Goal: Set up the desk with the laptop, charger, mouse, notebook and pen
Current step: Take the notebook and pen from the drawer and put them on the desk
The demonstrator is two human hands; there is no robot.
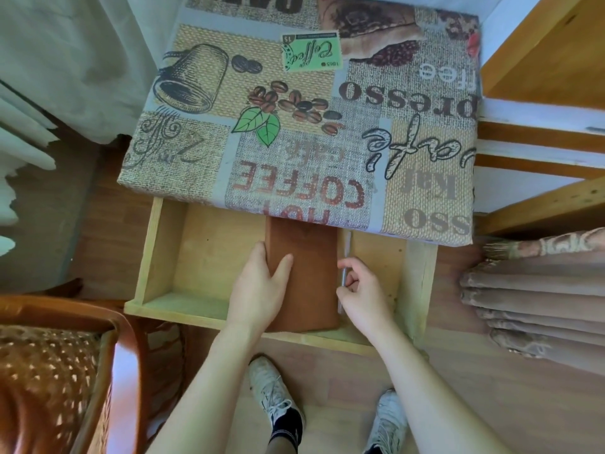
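Note:
A brown notebook [311, 276] lies flat in the pulled-out wooden drawer [203, 309] under the desk. My left hand [258, 286] grips its left edge, thumb on the cover. A thin silver pen [344, 263] lies along the notebook's right side. My right hand [363, 290] has its fingers curled around the pen's middle, pinching it. The desk [294, 103] above carries a coffee-print cloth with nothing on it. No laptop, charger or mouse is in view.
A wicker chair with a red-brown frame [55, 371] stands at the lower left. Folded brown fabric [537, 296] is stacked at the right, under wooden shelves [537, 93]. Light curtains [59, 77] hang at the left. My feet in white sneakers [275, 394] stand below the drawer.

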